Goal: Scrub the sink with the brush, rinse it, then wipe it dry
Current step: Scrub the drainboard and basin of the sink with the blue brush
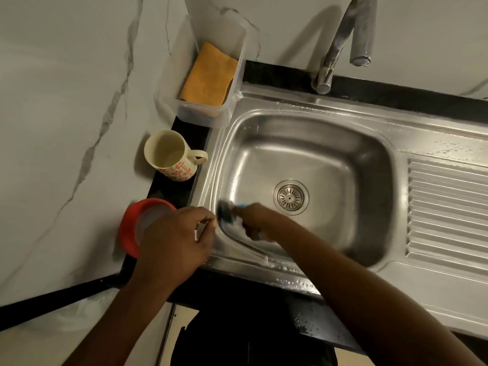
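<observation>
A stainless steel sink (330, 143) fills the middle of the head view, with a round drain (290, 197) in its floor. My right hand (257, 220) grips a brush with a blue handle; its dark bristle head (225, 211) is pressed against the basin's near-left wall, blurred by motion. White foam lies on the front rim below it. My left hand (171, 239) rests on the sink's left rim with fingers curled, holding nothing I can make out. A folded orange cloth (208, 75) lies in a clear plastic tub (235, 83) behind the sink's left corner.
A chrome tap (340, 43) rises behind the basin, no water running. A cream mug with red flowers (171, 154) and a clear container with a red lid (134, 225) stand on the black counter to the left. The ribbed drainboard (449, 207) lies to the right, with droplets.
</observation>
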